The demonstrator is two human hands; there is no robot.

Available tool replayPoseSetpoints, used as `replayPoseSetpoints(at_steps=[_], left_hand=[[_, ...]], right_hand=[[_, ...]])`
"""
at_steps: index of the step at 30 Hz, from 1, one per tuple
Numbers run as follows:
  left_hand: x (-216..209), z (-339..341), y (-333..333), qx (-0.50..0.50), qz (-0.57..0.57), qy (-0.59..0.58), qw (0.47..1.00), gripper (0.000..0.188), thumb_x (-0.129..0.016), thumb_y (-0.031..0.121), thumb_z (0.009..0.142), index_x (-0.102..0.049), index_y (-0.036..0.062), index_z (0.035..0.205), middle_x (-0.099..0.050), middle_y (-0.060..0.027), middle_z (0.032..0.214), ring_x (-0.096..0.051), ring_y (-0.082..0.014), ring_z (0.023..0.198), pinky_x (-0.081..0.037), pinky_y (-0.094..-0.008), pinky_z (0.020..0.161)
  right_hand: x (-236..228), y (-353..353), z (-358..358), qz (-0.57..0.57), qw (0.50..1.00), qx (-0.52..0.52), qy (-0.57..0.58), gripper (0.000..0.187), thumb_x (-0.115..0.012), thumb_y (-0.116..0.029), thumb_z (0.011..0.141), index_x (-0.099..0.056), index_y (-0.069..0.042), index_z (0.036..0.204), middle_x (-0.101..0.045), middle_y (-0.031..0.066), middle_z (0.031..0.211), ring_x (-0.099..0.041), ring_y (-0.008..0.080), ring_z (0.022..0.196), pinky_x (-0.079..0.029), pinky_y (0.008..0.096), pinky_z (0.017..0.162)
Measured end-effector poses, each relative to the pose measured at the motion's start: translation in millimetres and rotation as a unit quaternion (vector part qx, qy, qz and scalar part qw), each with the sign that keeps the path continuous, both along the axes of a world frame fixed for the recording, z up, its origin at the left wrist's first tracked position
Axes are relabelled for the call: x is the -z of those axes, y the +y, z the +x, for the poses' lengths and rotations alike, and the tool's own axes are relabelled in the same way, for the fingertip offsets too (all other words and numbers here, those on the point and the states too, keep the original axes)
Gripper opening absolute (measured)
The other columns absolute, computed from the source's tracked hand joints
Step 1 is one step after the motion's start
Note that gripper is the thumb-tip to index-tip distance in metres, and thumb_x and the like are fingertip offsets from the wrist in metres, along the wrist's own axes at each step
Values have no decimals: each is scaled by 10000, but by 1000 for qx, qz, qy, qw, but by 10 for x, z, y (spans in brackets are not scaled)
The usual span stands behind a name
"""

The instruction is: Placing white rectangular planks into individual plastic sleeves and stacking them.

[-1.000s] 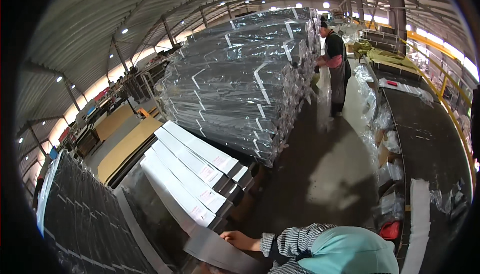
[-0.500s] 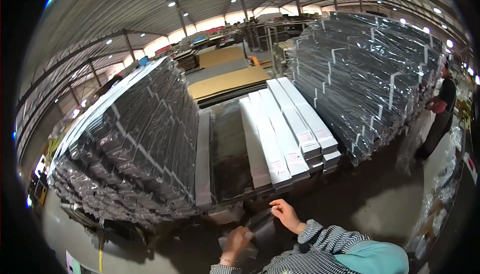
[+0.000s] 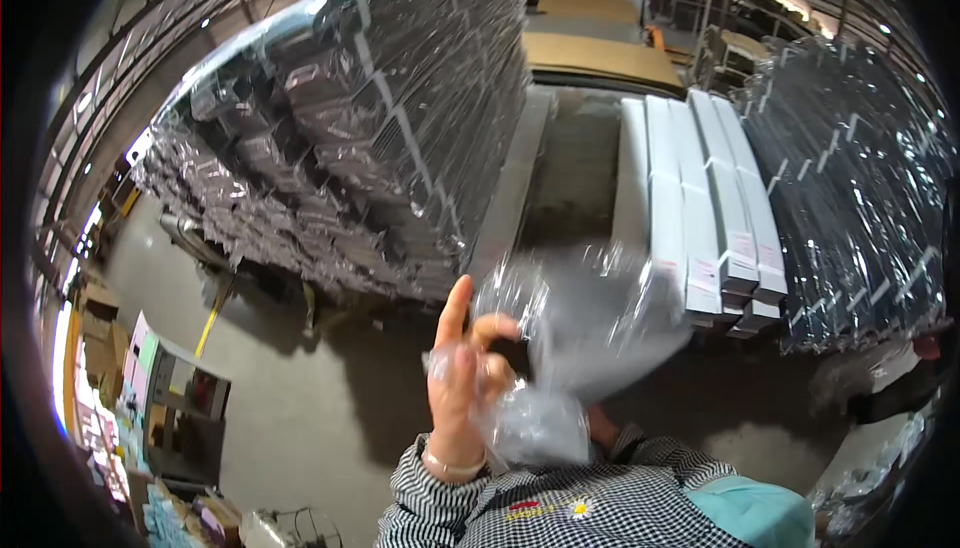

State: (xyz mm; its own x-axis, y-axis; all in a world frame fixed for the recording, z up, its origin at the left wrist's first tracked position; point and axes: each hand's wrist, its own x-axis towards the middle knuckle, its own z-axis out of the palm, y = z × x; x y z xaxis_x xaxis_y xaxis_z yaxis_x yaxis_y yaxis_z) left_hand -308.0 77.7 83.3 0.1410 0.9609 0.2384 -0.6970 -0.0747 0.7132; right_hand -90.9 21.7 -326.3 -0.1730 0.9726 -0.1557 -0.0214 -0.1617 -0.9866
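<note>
My left hand [image 3: 462, 388] is raised in front of my body, its index finger pointing up. The other fingers curl round bunched clear plastic film [image 3: 600, 333]. This film billows up and to the right, blurred by motion, and a crumpled part of it hangs under my fingers. Of my right hand [image 3: 602, 428] only a little skin shows low behind the film; its fingers are hidden. Beyond the film lie long white boxes [image 3: 700, 208], stacked side by side with their ends toward me.
A tall film-wrapped stack of dark long packages [image 3: 350, 138] rises on the left, and another wrapped stack [image 3: 860, 188] stands at the right. Brown sheets [image 3: 600, 56] lie at the back. On the left floor [image 3: 260, 388] stands a grey cabinet [image 3: 185, 413]. Crumpled film [image 3: 860, 373] is at the lower right.
My view has turned left and down. My left hand has risen from low near my body, and the film between my hands has spread out and billowed upward. The film now hides my right hand.
</note>
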Motion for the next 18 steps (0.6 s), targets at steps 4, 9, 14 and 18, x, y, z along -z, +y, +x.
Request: replayPoseSetpoints(at_steps=[4,9,14,18], left_hand=[[1766,-613,532,-147,-234,148,949,344,-642,79,929,-629,11,1265,-703,-69,1071,-591,-63,797,-428,-171,633],[2623,-873,197,-22,-344,480,807,185,-653,151,889,-764,2,895,-748,-57,878,-682,-137,805,-534,-271,746],[3017,-713,650,70,-281,346,892,323,-560,72,942,-601,4,1256,-694,-131,1141,-695,-235,811,-560,-338,744],[3189,-424,1430,-55,33,698,714,321,-637,95,902,-645,-3,1208,-723,-109,1126,-698,-211,918,-545,-336,842]], right_hand=[[-722,1161,-84,24,979,168,115,854,-802,-6,777,-327,-26,1487,-527,119,1362,-532,239,1210,-477,378,1002],[-1847,3377,184,158,932,267,189,659,-673,-143,943,-346,-25,1504,-564,110,1305,-575,190,1126,-487,306,955],[-1968,5242,538,53,950,252,179,591,-644,-255,974,-432,-35,1480,-538,130,1372,-546,221,1204,-450,341,1011],[-783,6071,731,-51,979,167,106,657,-539,-382,1017,-314,-78,1555,-339,124,1582,-274,265,1461,-210,447,1183]])
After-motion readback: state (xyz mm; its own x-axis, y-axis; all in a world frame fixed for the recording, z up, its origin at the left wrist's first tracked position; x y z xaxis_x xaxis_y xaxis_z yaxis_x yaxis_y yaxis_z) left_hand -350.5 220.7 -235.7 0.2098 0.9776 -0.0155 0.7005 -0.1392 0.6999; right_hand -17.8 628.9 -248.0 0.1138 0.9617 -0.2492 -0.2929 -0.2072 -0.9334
